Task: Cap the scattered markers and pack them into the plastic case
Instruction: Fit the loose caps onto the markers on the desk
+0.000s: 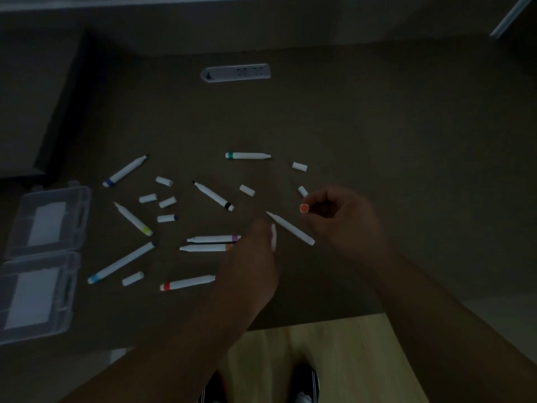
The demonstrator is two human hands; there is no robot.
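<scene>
Dim desk point(377, 126): right hand point(340, 216) pinches orange-ended marker point(304, 208) end-on toward camera; left hand point(255, 257) grips cap point(273, 237).

Lighting on my feed is really dim, everything reads brownish-grey. I'm looking down at a dark desk point(377, 126) with a white power strip point(236, 73) set into it near the far edge. A pale wall strip point(203, 0) runs behind. Below the desk's near edge there's light wooden floor point(334, 359), noticeably brighter than the desk.

Both forearms reach forward; left hand point(255, 251) and right hand point(343, 219) have curled fingers.
</scene>
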